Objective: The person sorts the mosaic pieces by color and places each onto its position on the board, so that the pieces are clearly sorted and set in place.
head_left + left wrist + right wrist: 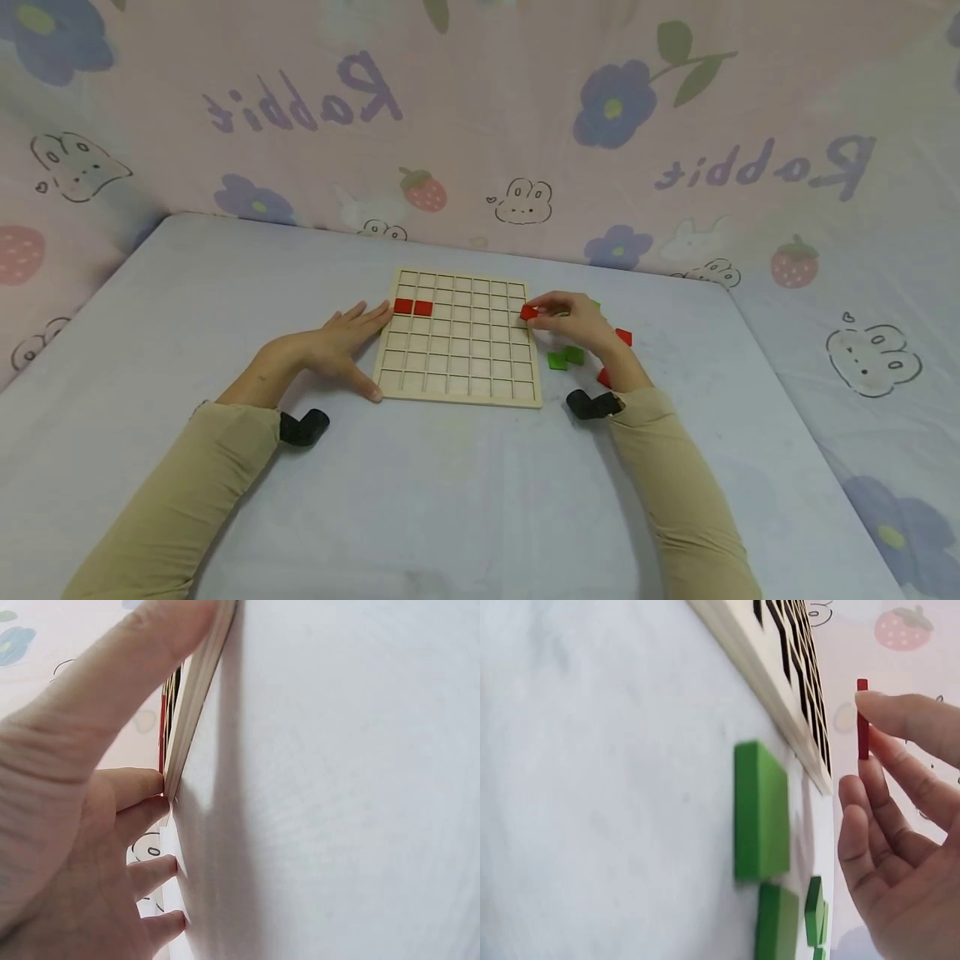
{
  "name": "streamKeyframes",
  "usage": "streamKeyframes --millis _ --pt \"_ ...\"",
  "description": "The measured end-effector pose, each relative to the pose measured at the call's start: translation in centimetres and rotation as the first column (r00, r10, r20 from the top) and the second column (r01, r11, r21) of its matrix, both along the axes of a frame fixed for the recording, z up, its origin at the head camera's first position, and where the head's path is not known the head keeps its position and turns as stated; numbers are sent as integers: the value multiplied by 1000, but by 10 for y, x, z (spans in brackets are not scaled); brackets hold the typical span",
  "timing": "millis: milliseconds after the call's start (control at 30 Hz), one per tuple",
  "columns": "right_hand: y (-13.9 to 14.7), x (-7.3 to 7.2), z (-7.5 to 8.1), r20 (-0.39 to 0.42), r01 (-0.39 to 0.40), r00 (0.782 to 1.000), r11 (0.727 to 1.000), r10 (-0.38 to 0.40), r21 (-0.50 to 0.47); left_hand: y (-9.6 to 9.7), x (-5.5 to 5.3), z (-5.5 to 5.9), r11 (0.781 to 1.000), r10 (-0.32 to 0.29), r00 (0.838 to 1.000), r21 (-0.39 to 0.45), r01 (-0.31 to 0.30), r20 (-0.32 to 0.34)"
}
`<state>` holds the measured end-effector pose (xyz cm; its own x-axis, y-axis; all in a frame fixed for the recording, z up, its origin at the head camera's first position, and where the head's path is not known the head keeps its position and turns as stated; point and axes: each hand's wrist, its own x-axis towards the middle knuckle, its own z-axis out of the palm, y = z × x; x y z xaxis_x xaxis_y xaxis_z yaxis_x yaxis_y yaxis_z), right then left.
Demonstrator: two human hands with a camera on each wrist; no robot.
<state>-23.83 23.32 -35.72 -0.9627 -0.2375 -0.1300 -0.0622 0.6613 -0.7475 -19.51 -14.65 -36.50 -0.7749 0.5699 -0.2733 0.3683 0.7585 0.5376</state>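
Observation:
A pale wooden grid board (459,401) lies on the white table, with two red square tiles (423,308) side by side in its left part, in the second row from the far edge. My left hand (337,342) rests at the board's left edge, fingers spread, with thumb and index finger touching the frame. In the left wrist view that thumb (112,690) lies against the wooden edge. My right hand (573,319) pinches another red tile (863,720) between thumb and fingers, over the board's right edge and raised above the table in the right wrist view.
Green tiles (557,361) lie on the table right of the board, beneath and in front of the right hand. Loose red tiles (623,337) lie by the right wrist, partly hidden by the forearm. A printed fabric backdrop (480,125) rises behind the table.

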Motion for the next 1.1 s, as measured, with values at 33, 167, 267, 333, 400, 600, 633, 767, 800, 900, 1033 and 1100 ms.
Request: streamKeyframes --millis 33,167,267,333,400,600,633,767,800,900,1033,1100 --pt "-2 0 1 2 0 1000 1000 0 -4 0 0 0 1000 1 1000 -1 -1 0" --pt "-10 -2 2 -12 -30 999 999 30 -20 -1 -1 -1 1000 0 1000 -4 0 -2" --pt "-16 -3 2 -27 -53 998 998 52 -26 -1 -1 -1 1000 0 1000 -5 0 -2" --pt "-20 -3 3 -30 -55 998 998 54 -39 -1 0 0 1000 -1 1000 -3 1 1" --pt "-24 -4 3 -38 -62 997 997 60 -48 -1 0 0 1000 -1 1000 -2 1 4" --pt "-37 -7 2 -56 -96 994 992 91 -82 -1 0 0 1000 -1 1000 -11 1 0" --pt "-39 -7 2 -59 -103 993 991 98 -91 -1 0 1 1000 0 1000 -13 0 -1" --pt "-49 -6 5 -50 -110 993 989 105 -98 -1 0 1 1000 0 1000 -19 0 0" --pt "-50 -6 5 -49 -112 993 989 108 -101 0 0 1 1000 0 1000 -23 0 0" --pt "-56 -7 6 -42 -113 993 988 109 -102 0 0 2 1000 -2 1000 -25 2 -2" --pt "-61 -9 5 -45 -122 992 987 118 -109 1 0 2 1000 -1 1000 -24 1 -2" --pt "-65 -10 5 -49 -130 991 986 125 -108 0 0 2 1000 -1 1000 -27 1 -4"
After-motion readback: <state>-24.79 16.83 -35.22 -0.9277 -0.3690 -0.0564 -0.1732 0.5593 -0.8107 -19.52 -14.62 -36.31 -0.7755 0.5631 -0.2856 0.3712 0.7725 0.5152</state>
